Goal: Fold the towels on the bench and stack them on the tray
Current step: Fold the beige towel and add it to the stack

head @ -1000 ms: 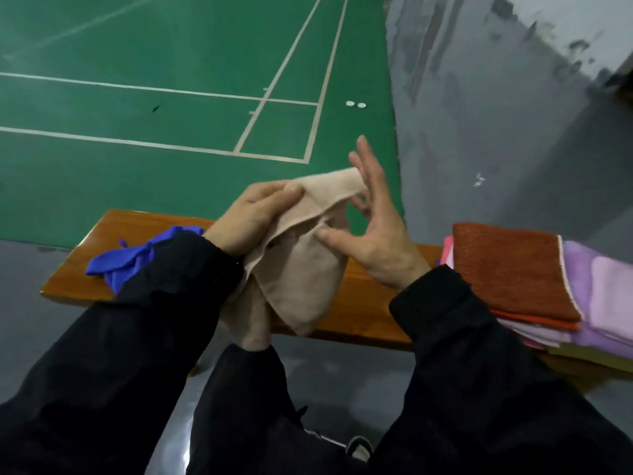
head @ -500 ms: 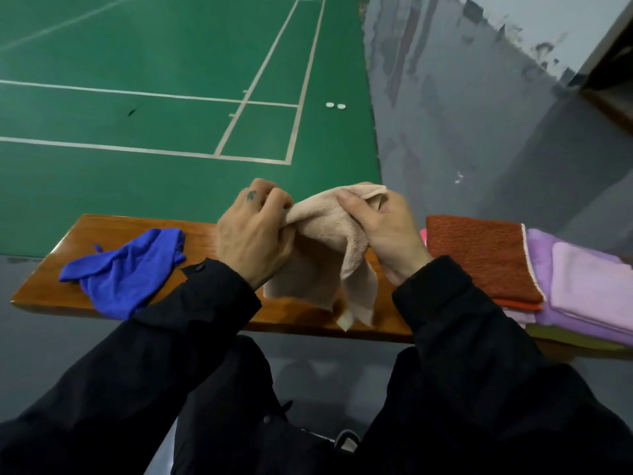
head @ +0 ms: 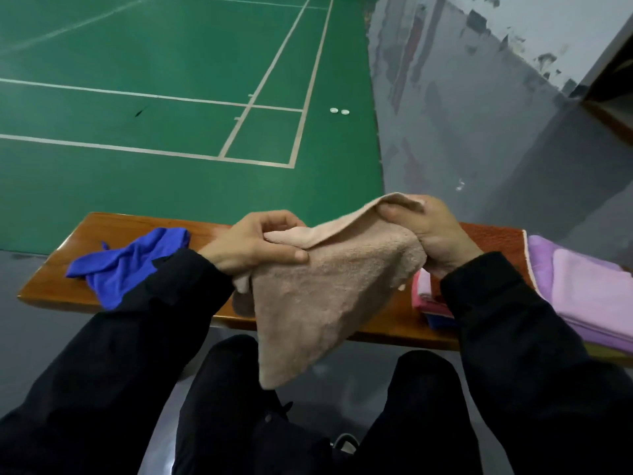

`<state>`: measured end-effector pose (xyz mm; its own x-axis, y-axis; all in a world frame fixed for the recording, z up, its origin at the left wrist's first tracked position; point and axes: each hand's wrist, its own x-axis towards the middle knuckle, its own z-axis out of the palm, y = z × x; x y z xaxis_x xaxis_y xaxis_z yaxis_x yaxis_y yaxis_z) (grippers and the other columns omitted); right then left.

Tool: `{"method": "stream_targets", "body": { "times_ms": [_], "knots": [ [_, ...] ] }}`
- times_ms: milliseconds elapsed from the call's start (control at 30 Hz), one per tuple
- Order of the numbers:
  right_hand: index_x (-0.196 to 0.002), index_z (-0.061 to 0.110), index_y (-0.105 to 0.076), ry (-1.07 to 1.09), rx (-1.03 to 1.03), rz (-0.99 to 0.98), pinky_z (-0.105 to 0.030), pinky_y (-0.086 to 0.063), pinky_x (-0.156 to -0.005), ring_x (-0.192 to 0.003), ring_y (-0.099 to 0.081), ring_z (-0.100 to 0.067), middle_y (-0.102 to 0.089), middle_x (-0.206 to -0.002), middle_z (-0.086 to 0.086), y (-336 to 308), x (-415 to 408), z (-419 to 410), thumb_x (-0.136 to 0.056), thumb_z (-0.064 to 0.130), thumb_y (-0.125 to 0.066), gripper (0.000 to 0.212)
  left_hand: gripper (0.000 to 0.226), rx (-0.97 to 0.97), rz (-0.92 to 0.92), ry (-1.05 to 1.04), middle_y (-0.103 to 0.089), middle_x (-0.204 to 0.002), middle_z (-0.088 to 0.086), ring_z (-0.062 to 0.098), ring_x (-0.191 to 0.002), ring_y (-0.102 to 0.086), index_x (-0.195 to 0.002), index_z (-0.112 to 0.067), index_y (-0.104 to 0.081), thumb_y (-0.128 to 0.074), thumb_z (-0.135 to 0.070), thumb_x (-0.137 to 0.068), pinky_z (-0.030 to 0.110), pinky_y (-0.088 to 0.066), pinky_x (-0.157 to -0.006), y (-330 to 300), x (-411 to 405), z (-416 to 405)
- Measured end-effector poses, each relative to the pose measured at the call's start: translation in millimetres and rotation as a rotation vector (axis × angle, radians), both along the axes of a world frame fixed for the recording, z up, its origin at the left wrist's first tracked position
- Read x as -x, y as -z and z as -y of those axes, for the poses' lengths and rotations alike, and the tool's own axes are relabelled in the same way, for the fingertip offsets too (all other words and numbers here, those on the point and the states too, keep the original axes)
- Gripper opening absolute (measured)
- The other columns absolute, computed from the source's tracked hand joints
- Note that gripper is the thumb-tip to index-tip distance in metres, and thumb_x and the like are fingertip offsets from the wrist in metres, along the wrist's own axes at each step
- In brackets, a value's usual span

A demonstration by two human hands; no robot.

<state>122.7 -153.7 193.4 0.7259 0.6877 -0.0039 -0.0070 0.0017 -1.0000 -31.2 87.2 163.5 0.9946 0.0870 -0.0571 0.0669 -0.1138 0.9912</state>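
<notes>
A beige towel hangs in the air in front of the wooden bench, its lower corner pointing down over my knees. My left hand pinches its left corner. My right hand grips the upper right edge, which is folded over. A crumpled blue towel lies on the bench at the left. At the right sits a stack of folded towels: a rust-coloured one on top, lilac ones beside it, and pink and blue edges below. Whatever the stack rests on is hidden beneath it.
Beyond the bench lies a green sports court with white lines. Grey floor runs to the right of it, up to a scuffed wall. My dark-trousered legs are under the towel.
My hands have moved apart and stretched the bunched beige towel out wide. Its free corner now hangs lower, in front of the bench.
</notes>
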Motion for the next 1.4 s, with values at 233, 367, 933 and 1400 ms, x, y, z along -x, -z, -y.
{"method": "stream_targets", "body": {
  "times_ms": [233, 367, 933, 1400],
  "knots": [
    [-0.125, 0.002, -0.067, 0.029, -0.025, -0.349, -0.035, -0.061, -0.083, -0.1, -0.073, -0.027, -0.073, -0.113, -0.017, 6.0, 8.4, -5.1, -0.102, 0.031, -0.061, 0.038, 0.014, 0.19, -0.069, -0.237, -0.065, -0.066, 0.002, 0.013, -0.055, -0.06, -0.078, -0.008, -0.067, -0.067, -0.016, -0.09, 0.024, -0.05, -0.057, 2.0, 1.0, -1.5],
    [-0.111, -0.001, -0.068, 0.092, -0.029, -0.312, -0.03, -0.06, -0.067, -0.079, -0.071, -0.023, -0.073, -0.089, -0.012, 7.5, 5.9, -12.5, -0.102, 0.024, -0.061, 0.028, 0.006, -0.11, -0.12, -0.291, -0.063, -0.067, 0.0, 0.017, -0.06, -0.057, -0.076, -0.02, -0.059, -0.062, -0.023, -0.08, 0.029, -0.045, -0.06, 7.3, -1.9, -7.4],
    [-0.093, 0.028, -0.079, 0.396, -0.038, 0.408, -0.03, -0.052, -0.079, -0.088, -0.064, -0.008, -0.072, -0.084, 0.015, -48.1, -48.2, -24.6, -0.098, 0.026, -0.069, 0.011, 0.032, -0.67, 0.51, -0.688, -0.069, -0.095, -0.016, 0.0, -0.089, -0.063, -0.109, -0.016, -0.072, -0.055, -0.003, -0.086, 0.015, -0.046, -0.082, -45.6, -19.9, -55.2],
    [-0.096, 0.029, -0.075, -0.012, 0.842, 0.491, -0.038, -0.055, -0.081, -0.092, -0.069, -0.014, -0.076, -0.095, 0.012, 182.3, 51.7, 60.0, -0.099, 0.022, -0.062, 0.014, 0.039, -0.885, -0.237, -0.087, -0.066, -0.121, -0.019, 0.003, -0.114, -0.06, -0.12, -0.032, -0.073, -0.057, -0.01, -0.091, 0.024, -0.046, -0.102, 167.2, 97.4, -6.7]
  ]
}}
